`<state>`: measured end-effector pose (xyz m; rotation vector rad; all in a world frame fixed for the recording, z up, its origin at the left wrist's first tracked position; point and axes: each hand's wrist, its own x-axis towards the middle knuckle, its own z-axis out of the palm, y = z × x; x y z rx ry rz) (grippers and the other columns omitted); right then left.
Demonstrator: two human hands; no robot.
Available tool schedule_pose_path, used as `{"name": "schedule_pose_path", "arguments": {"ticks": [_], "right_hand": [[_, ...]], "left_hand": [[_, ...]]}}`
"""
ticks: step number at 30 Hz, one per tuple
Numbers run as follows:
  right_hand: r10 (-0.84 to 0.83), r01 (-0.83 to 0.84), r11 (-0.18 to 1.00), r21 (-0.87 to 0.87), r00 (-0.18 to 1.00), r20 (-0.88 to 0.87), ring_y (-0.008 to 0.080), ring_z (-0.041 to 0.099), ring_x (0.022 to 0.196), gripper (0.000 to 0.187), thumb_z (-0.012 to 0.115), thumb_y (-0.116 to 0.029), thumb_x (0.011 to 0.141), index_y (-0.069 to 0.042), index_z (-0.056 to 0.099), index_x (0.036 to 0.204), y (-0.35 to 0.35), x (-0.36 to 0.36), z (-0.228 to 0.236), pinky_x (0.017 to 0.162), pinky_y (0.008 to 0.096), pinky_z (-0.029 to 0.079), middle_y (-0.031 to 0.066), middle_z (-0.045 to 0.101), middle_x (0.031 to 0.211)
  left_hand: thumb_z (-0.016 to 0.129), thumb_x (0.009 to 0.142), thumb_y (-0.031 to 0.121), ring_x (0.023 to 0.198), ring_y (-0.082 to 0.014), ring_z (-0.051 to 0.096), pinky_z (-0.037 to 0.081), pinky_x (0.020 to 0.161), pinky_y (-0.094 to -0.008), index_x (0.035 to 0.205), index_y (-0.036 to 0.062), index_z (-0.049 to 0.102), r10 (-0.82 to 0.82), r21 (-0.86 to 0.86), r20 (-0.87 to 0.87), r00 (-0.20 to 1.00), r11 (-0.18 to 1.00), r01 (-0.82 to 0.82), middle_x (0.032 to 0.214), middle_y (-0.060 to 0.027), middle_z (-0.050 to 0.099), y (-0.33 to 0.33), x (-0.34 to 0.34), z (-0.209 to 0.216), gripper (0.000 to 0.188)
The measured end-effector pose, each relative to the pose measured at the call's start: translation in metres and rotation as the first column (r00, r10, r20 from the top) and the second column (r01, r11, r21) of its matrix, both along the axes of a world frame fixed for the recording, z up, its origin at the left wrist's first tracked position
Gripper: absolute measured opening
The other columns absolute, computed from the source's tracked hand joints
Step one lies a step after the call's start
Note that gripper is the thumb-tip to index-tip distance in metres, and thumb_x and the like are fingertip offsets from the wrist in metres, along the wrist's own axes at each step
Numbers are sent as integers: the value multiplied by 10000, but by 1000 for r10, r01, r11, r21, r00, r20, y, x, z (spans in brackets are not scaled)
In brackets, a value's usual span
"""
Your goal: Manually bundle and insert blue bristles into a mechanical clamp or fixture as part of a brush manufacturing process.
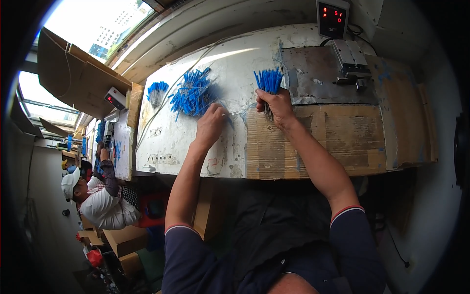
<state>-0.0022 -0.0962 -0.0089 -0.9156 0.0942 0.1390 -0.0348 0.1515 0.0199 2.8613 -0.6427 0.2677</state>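
Presumably light and springy, the blue-ended wire bundle (268,81) suits the right hand (279,106) clasping below its tips; left hand (211,126) grip unclear.

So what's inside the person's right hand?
The right hand grips a bundle of thin pieces: blue ends fan out above it, and greyish ends stick out below. The bundle's middle is covered by the hand.
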Motion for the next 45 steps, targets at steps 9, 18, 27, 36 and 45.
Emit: {"name": "schedule_pose_path", "arguments": {"ticks": [9, 18, 27, 36, 45], "right_hand": [[7, -7, 1000, -5, 1000, -24, 150, 641, 590, 116, 740, -130, 866, -31, 683, 887, -1, -1, 4, 537, 292, 541, 59, 667, 760], [130, -130, 992, 5, 992, -2, 144, 656, 677, 151, 769, -104, 848, -20, 707, 957, 3, -6, 3, 551, 304, 539, 55, 691, 827], [93, -99, 995, 35, 985, 143, 133, 641, 669, 177, 786, -90, 833, -13, 717, 977, 2, -7, 10, 598, 275, 523, 47, 694, 842], [-22, 15, 997, 74, 996, 91, 124, 632, 668, 89, 768, -84, 853, -36, 719, 910, 2, -5, 5, 581, 271, 505, 37, 690, 836], [-139, 136, 990, 28, 982, 131, 146, 695, 763, 114, 761, -107, 876, -14, 725, 931, -6, 4, 10, 684, 285, 558, 66, 723, 836]], "left_hand": [[623, 931, 34, 978, -311, 665, 539, 768, -406, 1089, 101, 566, -14, -59, 112, 994, 998, 21, 1121, -82, 634, -15, 1, -14, 180], [592, 993, 47, 852, -196, 724, 551, 747, -333, 1050, 28, 619, 222, -523, 88, 971, 840, -145, 921, -114, 717, -77, -3, -3, 65], [597, 1006, 108, 832, -177, 682, 530, 760, -324, 1075, 2, 628, 264, -680, -107, 958, 684, -265, 910, -118, 718, -116, -7, 1, 130], [586, 952, 32, 832, -255, 723, 564, 730, -383, 1269, 7, 601, 137, -640, 27, 990, 763, -88, 1050, -159, 725, -126, -20, -4, 318], [602, 984, 62, 736, -180, 693, 520, 641, -315, 1108, 22, 683, 301, -663, 152, 941, 738, -129, 903, -105, 728, -115, -17, -12, 153]]}}
